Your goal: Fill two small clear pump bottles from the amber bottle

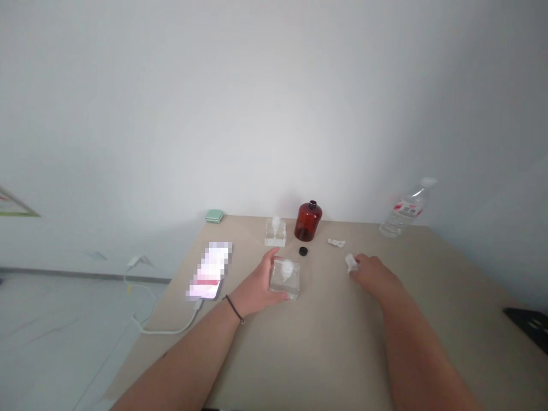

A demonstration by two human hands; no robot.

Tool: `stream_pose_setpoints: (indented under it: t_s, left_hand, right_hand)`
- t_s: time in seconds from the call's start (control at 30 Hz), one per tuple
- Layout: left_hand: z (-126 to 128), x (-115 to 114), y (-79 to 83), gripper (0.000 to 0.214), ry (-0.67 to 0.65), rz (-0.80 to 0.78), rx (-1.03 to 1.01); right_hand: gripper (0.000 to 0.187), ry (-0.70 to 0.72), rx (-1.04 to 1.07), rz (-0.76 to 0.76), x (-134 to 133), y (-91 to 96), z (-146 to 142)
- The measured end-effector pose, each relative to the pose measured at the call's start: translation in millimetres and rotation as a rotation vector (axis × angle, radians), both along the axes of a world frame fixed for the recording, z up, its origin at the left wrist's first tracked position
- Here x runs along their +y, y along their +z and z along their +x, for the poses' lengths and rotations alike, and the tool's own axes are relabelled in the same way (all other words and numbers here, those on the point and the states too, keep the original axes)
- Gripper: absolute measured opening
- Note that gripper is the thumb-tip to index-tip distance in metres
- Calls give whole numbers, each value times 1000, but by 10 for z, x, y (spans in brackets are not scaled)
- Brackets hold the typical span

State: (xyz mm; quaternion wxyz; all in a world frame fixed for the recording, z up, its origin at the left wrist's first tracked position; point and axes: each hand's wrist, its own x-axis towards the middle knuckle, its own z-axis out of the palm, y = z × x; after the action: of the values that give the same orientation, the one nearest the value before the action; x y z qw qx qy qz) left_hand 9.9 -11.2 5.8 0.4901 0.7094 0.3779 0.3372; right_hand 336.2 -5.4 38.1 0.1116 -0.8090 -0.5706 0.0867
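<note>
My left hand (261, 285) is wrapped round the left side of a square clear glass bottle (291, 287) with a white round top, standing on the table. In my right hand (374, 274), closed fingers pinch a crumpled white tissue (351, 262) at the table surface. Behind the held bottle stands a second clear square bottle (275, 234) with a similar white top. To its right is a brown glass bottle (307, 222) with an uncovered neck. A small black cap (303, 251) lies in front of it. Another scrap of white tissue (336, 242) lies farther back.
A phone (210, 270) on a white cable (166, 331) lies at the left of the table (325, 354). A green case (214, 216) sits at the back left corner. A clear plastic water bottle (405, 211) stands back right, and a black object (528, 325) lies at the right edge.
</note>
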Motion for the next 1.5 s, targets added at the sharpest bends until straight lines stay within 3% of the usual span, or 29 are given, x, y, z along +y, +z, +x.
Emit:
stream_pose_setpoints:
  t_s: [0.13,0.23,0.3,0.37,0.57,0.73,0.97,1.07,1.13,1.27,1.4,1.5]
  left_hand:
    - [-41,23,28,86,45,13,91]
    - [-39,24,32,78,69,40,65]
    - [-30,21,27,77,75,70,50]
    - [-23,22,16,78,67,96,28]
    - [-43,53,-21,86,3,94,2]
    - [-78,102,6,89,86,128,67]
    - [-91,12,49,89,102,35,8]
    - [-3,-81,75,95,184,28,36]
    - [65,-122,94,84,278,32,87]
    - [112,-117,104,66,285,115,78]
    - [76,-65,91,62,323,284,102]
    - [72,-55,83,63,328,290,96]
  right_hand:
    - [29,188,117,82,51,-4,-240]
    - [36,350,236,211,-4,4,-655]
    - [34,535,422,369,-87,-10,-935]
    - [39,669,499,422,-173,-27,-1142]
    - [44,831,528,407,-275,-19,-1251]
    - [38,878,506,363,-255,-2,-1201]
    - [35,884,559,391,-277,27,-1235]
    - [33,807,591,415,-276,-24,-1306]
    - [33,685,630,423,-261,-90,-1352]
    - [34,483,778,410,-217,-223,-1400]
    - [26,477,790,472,-184,-243,-1415]
    - [24,484,738,503,-170,-194,-1434]
